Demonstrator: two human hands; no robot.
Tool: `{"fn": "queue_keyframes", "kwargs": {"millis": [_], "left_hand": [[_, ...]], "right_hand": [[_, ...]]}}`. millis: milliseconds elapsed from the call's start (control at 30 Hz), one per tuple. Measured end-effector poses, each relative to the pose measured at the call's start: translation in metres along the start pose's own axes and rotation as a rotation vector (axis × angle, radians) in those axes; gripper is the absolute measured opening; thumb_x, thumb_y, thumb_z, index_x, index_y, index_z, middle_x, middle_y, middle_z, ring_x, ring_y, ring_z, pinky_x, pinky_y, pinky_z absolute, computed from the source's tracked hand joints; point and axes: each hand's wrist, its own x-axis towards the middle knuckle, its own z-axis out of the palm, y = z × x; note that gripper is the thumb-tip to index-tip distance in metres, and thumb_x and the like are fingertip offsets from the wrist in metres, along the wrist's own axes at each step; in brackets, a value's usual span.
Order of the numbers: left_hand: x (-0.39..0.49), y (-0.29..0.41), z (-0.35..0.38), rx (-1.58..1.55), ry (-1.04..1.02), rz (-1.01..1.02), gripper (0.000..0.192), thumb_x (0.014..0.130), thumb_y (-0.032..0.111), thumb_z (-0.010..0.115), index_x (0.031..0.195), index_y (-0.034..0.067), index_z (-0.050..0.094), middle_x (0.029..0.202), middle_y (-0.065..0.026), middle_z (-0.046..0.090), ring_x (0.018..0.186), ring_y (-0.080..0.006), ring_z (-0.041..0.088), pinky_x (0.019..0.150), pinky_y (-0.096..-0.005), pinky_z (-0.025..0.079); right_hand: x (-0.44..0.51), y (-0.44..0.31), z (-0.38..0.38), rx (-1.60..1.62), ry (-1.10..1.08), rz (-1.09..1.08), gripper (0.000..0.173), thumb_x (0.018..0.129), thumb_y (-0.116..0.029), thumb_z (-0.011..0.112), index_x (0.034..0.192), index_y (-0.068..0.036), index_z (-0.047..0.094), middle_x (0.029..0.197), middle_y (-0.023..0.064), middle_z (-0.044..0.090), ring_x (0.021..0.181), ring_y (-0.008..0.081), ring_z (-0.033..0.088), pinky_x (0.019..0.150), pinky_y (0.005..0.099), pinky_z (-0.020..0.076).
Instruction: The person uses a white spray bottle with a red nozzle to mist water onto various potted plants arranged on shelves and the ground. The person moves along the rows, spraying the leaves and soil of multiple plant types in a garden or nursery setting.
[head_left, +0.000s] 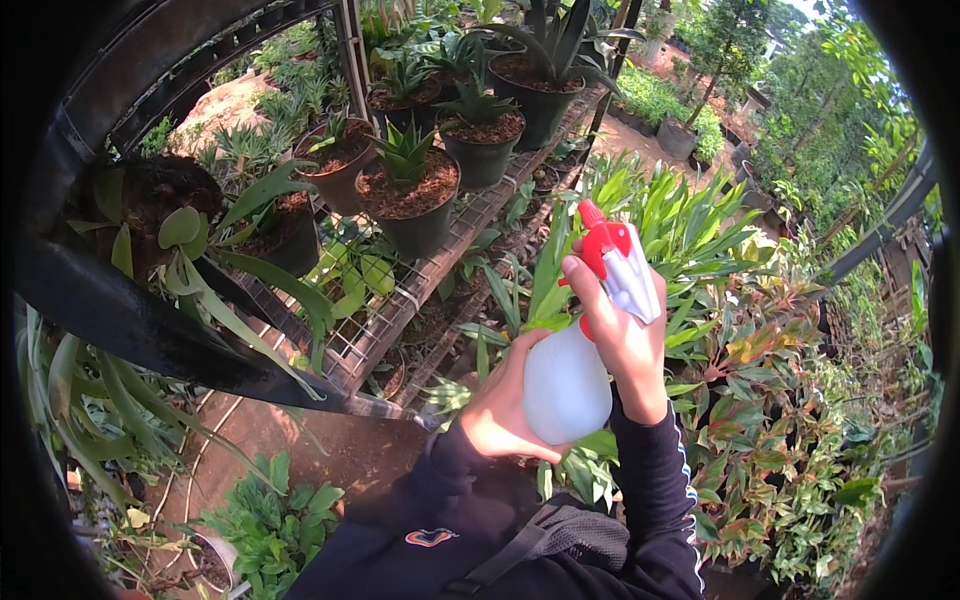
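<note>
Both hands hold a white plastic spray bottle (568, 386) in front of my body, tilted with its top leaning right. My left hand (495, 412) cups the round body from the left and below. Around the neck and the red-and-white trigger head (616, 262) is my right hand (626, 345), its thumb along the left side beside the red trigger. The red nozzle points up, away from me. Some of the right fingers are hidden behind the head. Beyond the bottle grow long-leaved green plants (667, 210).
Left of the bottle, a wire-mesh shelf (390, 330) carries several potted succulents, one in a near black pot (416, 225). A dark metal frame (187, 352) crosses at left beside a staghorn fern (262, 277). Reddish-green foliage plants (765, 405) crowd the right. Bare soil (337, 446) lies below.
</note>
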Motion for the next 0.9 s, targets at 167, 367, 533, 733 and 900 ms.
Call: {"fn": "queue_keyframes", "kwargs": {"millis": [167, 367, 533, 733, 900], "left_hand": [[0.023, -0.012, 0.019, -0.171, -0.160, 0.073, 0.126, 0.052, 0.025, 0.095, 0.148, 0.002, 0.016, 0.135, -0.0217, 0.050, 0.125, -0.0363, 0.055, 0.105, -0.0446, 0.045], [0.037, -0.016, 0.016, -0.175, -0.241, 0.151, 0.130, 0.052, 0.025, 0.095, 0.149, 0.002, 0.011, 0.136, -0.0196, 0.048, 0.125, -0.0328, 0.054, 0.107, -0.0425, 0.043], [0.029, -0.017, 0.018, -0.185, -0.255, 0.162, 0.130, 0.052, 0.024, 0.095, 0.149, 0.002, 0.012, 0.136, -0.0195, 0.048, 0.126, -0.0325, 0.054, 0.107, -0.0432, 0.043], [-0.003, -0.030, 0.034, -0.180, -0.310, 0.047, 0.132, 0.050, 0.026, 0.096, 0.150, 0.001, 0.012, 0.137, -0.0200, 0.047, 0.127, -0.0321, 0.052, 0.108, -0.0434, 0.042], [0.005, -0.038, 0.034, -0.177, -0.305, 0.101, 0.134, 0.050, 0.028, 0.096, 0.150, 0.001, 0.010, 0.139, -0.0204, 0.046, 0.129, -0.0321, 0.050, 0.111, -0.0430, 0.040]], "right_hand": [[-0.014, 0.003, -0.016, -0.083, 0.173, -0.160, 0.023, 0.088, -0.019, 0.076, 0.085, -0.002, 0.060, 0.073, -0.0014, 0.056, 0.067, 0.0077, 0.051, 0.060, 0.0266, 0.0412], [-0.018, -0.002, -0.016, -0.072, 0.351, -0.101, 0.015, 0.086, -0.012, 0.069, 0.090, 0.002, 0.063, 0.069, 0.0008, 0.057, 0.061, 0.0080, 0.050, 0.056, 0.0278, 0.0416], [-0.026, 0.003, -0.010, -0.091, 0.335, -0.109, 0.025, 0.087, -0.015, 0.073, 0.104, 0.001, 0.063, 0.071, 0.0032, 0.054, 0.062, 0.0107, 0.048, 0.056, 0.0299, 0.0399], [-0.061, 0.015, -0.022, -0.240, 0.278, -0.151, 0.032, 0.087, -0.014, 0.074, 0.115, 0.001, 0.065, 0.083, 0.0029, 0.058, 0.072, 0.0116, 0.051, 0.064, 0.0308, 0.0427], [-0.057, 0.025, -0.023, -0.217, 0.278, -0.069, 0.041, 0.085, -0.019, 0.078, 0.119, 0.000, 0.066, 0.105, 0.0104, 0.068, 0.098, 0.0173, 0.064, 0.088, 0.0328, 0.0498]]}}
